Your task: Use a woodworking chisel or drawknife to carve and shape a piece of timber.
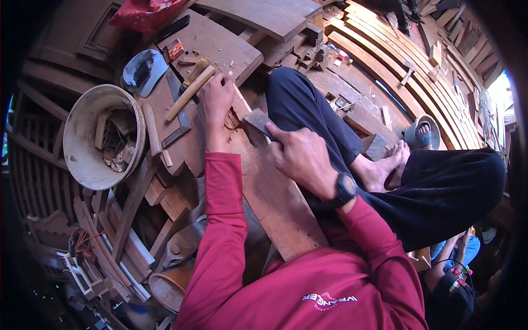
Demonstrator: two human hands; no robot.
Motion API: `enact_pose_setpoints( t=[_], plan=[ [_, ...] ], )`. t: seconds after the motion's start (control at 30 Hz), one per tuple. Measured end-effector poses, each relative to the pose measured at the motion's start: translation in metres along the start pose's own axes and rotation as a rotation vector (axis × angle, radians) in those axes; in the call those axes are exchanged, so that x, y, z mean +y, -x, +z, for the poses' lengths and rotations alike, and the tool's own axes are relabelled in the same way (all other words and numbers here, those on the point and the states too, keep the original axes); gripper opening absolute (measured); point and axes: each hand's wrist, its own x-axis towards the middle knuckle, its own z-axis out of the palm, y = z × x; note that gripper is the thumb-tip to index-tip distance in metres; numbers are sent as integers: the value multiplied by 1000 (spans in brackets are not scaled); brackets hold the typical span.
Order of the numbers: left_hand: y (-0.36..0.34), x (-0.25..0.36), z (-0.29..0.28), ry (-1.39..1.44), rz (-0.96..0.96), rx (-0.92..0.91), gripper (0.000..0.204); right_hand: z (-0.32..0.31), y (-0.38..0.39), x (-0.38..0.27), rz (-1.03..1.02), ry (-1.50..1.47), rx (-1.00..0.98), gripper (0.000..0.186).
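Observation:
A long wooden board (283, 223) lies lengthwise from my torso away from me, with a dark, splintered hollow (232, 118) near its far end. My left hand (217, 102) is closed on that far end, fingers curled at the edge. My right hand (300, 154) grips a flat, greyish tool (257, 121) just right of the hollow; its exact kind is unclear. Beside my left hand lie a pale wooden handle (184, 100) and a dark metal square-edged piece (179, 132) on the wood to the left.
A dirty bucket (77, 137) with scraps stands left, near a pale blue cap (137, 69) and a red bag (140, 11). Long planks (396, 66) and a hammer (407, 74) lie right. My bare feet are beyond the board. Another person (448, 280) sits at lower right.

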Motion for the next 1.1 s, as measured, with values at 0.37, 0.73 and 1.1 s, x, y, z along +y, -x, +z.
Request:
enact_pose_setpoints(
  t=[0.37, 0.73, 1.1],
  plan=[
    [2, 18, 2, -1, -10, 17, 41, 12, -3, 18, 36, -127, 64, 42],
    [5, 21, 4, -20, -28, -24, 42, 37, -4, 41, 110, -487, -33, 45],
    [3, 24, -27, 45, 56, 39, 39, 10, -6, 29, 93, -476, -75, 49]
  ],
)
